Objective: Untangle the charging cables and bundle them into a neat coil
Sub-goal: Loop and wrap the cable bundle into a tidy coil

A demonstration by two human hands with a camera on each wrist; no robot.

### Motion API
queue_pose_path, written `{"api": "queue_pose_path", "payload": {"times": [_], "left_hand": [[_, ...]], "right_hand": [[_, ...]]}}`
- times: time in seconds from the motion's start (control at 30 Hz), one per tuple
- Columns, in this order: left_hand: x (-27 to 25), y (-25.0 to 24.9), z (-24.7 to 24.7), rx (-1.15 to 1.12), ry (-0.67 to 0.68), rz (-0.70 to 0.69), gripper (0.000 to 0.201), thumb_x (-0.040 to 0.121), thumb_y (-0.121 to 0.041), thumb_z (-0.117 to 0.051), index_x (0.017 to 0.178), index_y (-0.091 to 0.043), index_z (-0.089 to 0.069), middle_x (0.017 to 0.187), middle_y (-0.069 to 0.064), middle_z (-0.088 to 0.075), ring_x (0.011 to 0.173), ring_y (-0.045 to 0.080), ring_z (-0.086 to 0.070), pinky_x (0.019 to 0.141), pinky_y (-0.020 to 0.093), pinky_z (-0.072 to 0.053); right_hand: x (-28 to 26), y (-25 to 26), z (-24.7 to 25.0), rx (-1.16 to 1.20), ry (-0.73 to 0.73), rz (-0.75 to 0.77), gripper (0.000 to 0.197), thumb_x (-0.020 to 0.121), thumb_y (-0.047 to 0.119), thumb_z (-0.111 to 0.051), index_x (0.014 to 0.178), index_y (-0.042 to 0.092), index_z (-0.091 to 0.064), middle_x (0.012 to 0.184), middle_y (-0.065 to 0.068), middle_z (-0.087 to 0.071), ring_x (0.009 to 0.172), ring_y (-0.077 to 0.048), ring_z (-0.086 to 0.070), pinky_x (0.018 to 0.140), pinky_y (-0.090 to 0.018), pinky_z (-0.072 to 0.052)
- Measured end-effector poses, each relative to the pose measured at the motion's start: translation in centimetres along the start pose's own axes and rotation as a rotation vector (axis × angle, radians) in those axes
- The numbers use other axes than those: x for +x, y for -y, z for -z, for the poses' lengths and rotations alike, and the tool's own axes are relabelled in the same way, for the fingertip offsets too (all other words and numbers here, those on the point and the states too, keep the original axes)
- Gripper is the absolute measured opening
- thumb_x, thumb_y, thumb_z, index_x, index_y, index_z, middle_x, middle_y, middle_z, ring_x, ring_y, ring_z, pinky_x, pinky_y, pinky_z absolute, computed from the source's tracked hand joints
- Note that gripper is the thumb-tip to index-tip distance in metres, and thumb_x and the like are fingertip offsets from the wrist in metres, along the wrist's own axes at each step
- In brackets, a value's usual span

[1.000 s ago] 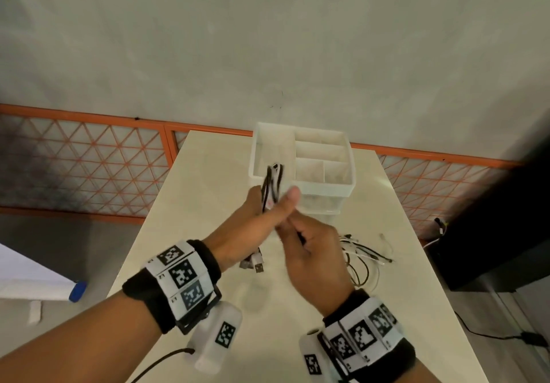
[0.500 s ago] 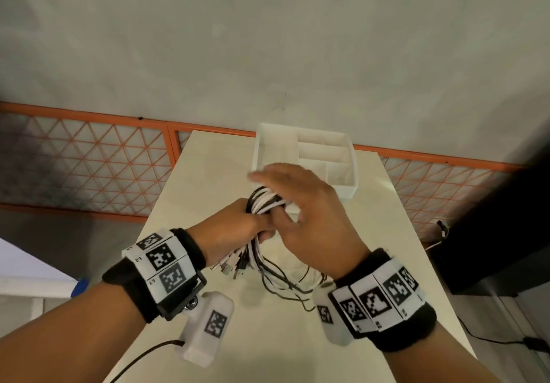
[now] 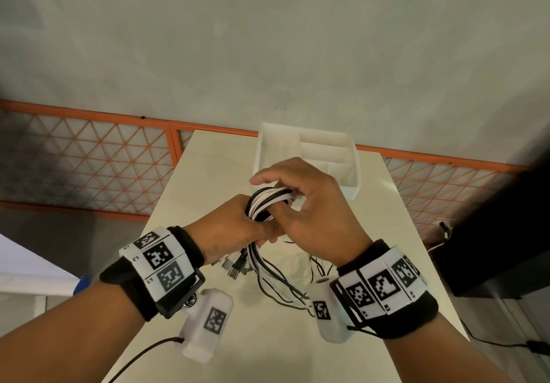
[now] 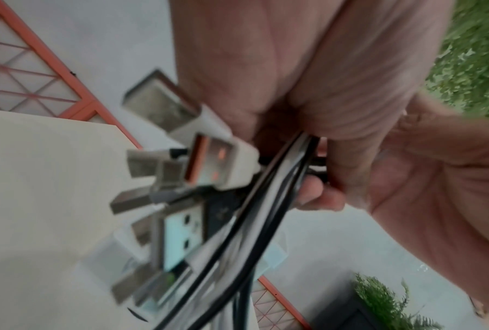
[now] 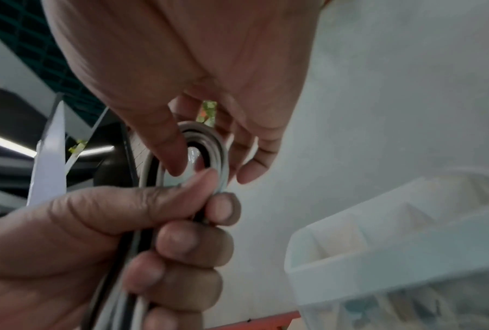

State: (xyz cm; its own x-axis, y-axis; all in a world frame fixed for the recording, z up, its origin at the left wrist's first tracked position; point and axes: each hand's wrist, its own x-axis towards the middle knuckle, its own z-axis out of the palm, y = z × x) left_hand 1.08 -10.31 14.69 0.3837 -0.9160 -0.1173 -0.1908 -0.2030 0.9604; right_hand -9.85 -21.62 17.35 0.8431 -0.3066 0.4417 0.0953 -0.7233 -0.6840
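Observation:
A bunch of black and white charging cables is held above the table. My left hand grips the bunch in a fist, and several USB plugs stick out below it; the plugs fill the left wrist view. My right hand curls its fingers round the loop at the top of the cables, thumb against it. Loose cable tails hang down to the table between my wrists.
A white divided organiser tray stands on the cream table just beyond my hands. An orange lattice railing runs behind the table. A dark unit with a trailing cord is at the right.
My right hand rose from the table with the loose cables and bent them over into a loop on top of my left fist. Both hands came nearer to me.

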Motion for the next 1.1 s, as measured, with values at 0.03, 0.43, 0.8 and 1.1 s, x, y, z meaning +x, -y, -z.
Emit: {"api": "queue_pose_path", "payload": {"times": [0.03, 0.43, 0.8, 1.1], "left_hand": [[0.0, 0.0, 0.0, -0.005, 0.003, 0.009, 0.017, 0.073, -0.024, -0.071, 0.065, -0.011, -0.062, 0.056, 0.006, -0.051, 0.054, 0.016, -0.045, 0.054, 0.024, -0.038], [0.6, 0.2, -0.7, 0.042, -0.095, 0.031, 0.027, 0.088, -0.016, -0.064, 0.062, -0.010, -0.059, 0.049, -0.002, -0.058, 0.051, 0.014, -0.055, 0.060, 0.023, -0.047], [0.5, 0.6, -0.7, 0.122, -0.140, 0.044, 0.014, 0.081, -0.012, -0.071, 0.068, -0.012, -0.066, 0.053, -0.002, -0.067, 0.050, 0.011, -0.064, 0.055, 0.020, -0.051], [0.6, 0.7, -0.5, 0.143, -0.131, 0.058, 0.024, 0.092, -0.026, -0.065, 0.080, -0.006, -0.070, 0.068, 0.005, -0.075, 0.062, 0.014, -0.068, 0.068, 0.027, -0.056]], "right_hand": [[-0.1, 0.0, 0.0, -0.012, -0.008, 0.030, 0.036, 0.077, -0.008, -0.064, 0.101, 0.015, -0.078, 0.095, 0.000, -0.073, 0.085, -0.011, -0.068, 0.074, -0.022, -0.055], [0.3, -0.6, -0.4, -0.327, -0.068, -0.021, 0.029, 0.077, 0.008, -0.047, 0.092, 0.012, -0.071, 0.065, -0.002, -0.067, 0.056, -0.018, -0.059, 0.057, -0.037, -0.053], [0.2, -0.8, -0.9, -0.475, 0.025, -0.166, 0.043, 0.074, 0.022, -0.035, 0.101, 0.007, -0.064, 0.073, -0.009, -0.068, 0.064, -0.029, -0.062, 0.061, -0.042, -0.055], [0.1, -0.4, -1.0, -0.522, 0.084, -0.244, 0.022, 0.090, 0.011, -0.048, 0.111, 0.009, -0.057, 0.083, -0.008, -0.063, 0.076, -0.031, -0.061, 0.066, -0.039, -0.051]]}}
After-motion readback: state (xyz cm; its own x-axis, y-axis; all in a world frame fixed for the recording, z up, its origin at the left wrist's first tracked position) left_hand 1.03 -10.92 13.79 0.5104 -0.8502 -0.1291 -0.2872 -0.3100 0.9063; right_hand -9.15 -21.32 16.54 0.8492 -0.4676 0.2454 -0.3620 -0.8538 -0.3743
